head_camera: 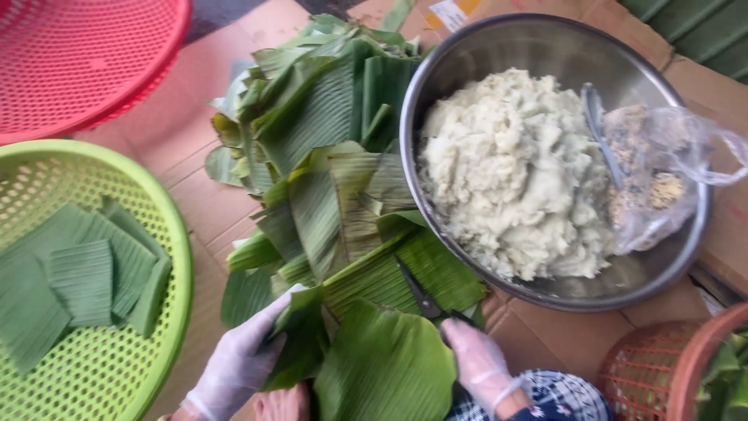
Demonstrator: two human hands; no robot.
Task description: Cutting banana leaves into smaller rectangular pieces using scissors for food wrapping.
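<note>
Probably a home food-prep spot, cardboard-covered floor (195, 117), plastic baskets (167, 226), steel bowl (561, 43) of dough, banana leaves (327, 117)

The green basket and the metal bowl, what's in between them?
In the head view, a pile of banana leaves lies on cardboard between the green basket and the metal bowl.

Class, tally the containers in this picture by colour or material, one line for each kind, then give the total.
Red plastic baskets: 1
Green plastic baskets: 1
Orange-brown baskets: 1
Steel bowls: 1
Total: 4
</note>
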